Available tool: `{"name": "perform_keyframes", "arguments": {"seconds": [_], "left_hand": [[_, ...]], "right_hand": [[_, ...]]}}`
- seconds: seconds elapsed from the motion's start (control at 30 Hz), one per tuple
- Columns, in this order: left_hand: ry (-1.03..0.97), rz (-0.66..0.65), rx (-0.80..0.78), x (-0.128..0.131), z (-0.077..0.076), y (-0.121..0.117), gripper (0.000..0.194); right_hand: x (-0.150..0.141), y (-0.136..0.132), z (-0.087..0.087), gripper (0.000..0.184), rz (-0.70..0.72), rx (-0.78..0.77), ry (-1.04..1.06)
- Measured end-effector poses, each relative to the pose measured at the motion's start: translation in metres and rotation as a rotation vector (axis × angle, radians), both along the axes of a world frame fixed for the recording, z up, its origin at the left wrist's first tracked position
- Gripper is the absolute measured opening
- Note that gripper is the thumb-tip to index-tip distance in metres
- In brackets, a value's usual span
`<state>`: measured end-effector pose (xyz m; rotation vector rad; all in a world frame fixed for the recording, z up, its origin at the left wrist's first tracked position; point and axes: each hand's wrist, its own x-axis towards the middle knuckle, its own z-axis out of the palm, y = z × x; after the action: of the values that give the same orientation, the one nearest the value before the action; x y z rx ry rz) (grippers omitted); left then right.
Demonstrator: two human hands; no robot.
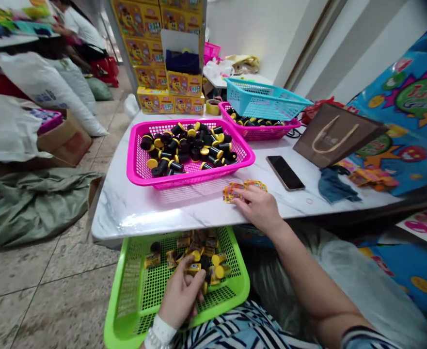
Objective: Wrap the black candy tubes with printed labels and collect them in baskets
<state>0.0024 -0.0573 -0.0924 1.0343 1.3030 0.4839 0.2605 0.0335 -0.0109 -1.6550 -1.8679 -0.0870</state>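
My left hand (182,293) is inside the green basket (120,295), fingers curled and thumb against a small canister (194,268) with a yellow printed label. Around it lie several more labelled canisters (209,247) with yellow or black ends, heaped towards the basket's far side. On the white marbled table (184,211), my right hand (259,206) rests with its fingers stretched over a small pile of colourful printed labels (231,192). Its fingertips touch the labels and hide part of them.
A pink basket (136,165) of plain black canisters with yellow caps stands behind the labels. Beyond are a second pink basket (267,132), a blue basket (267,99) and stacked yellow boxes (151,53). A phone (285,173) and brown paper bag (337,133) lie rightward. Another person (84,31) is far left.
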Motion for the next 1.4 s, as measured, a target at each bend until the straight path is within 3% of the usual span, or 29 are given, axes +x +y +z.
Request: {"name": "perform_keyframes", "arguments": {"seconds": [0.1,0.2,0.37,0.53,0.63,0.7,0.77,0.83,1.0,1.17,1.4], "left_hand": [[-0.069,0.022,-0.029,-0.001,0.002,0.002,0.070],[-0.132,0.051,-0.031,0.002,0.013,0.007,0.060],[-0.269,0.182,0.052,0.018,0.046,0.023,0.049],[-0.419,0.328,0.169,0.026,0.067,0.038,0.047],[-0.403,0.320,0.196,0.017,0.070,0.042,0.031],[-0.369,0.262,0.196,0.008,0.071,0.044,0.029],[-0.335,0.180,0.205,0.002,0.072,0.046,0.028],[-0.310,0.164,0.231,0.000,0.074,0.046,0.027],[-0.234,0.441,0.376,0.003,0.076,0.029,0.024],[-0.179,0.473,0.410,0.002,0.077,0.011,0.027],[-0.187,0.534,0.424,0.000,0.078,0.010,0.029]], "right_hand": [[0.009,0.028,-0.015,0.010,0.006,-0.030,-0.090],[0.007,0.030,-0.026,0.012,-0.002,0.061,-0.124],[-0.020,-0.004,-0.023,0.016,0.056,0.209,-0.067],[-0.073,-0.054,-0.017,0.011,0.278,0.205,0.127],[-0.086,-0.065,-0.013,0.025,0.286,0.034,0.316],[-0.085,-0.061,-0.009,0.038,0.283,-0.184,0.501],[-0.082,-0.054,-0.007,0.028,0.372,-0.430,0.651],[-0.084,-0.048,-0.007,0.022,0.414,-0.536,0.725],[-0.101,-0.054,-0.016,0.036,0.196,-0.341,0.826],[-0.113,-0.067,-0.027,0.038,0.183,-0.294,0.866],[-0.119,-0.068,-0.033,0.040,0.188,-0.232,0.817]]}}
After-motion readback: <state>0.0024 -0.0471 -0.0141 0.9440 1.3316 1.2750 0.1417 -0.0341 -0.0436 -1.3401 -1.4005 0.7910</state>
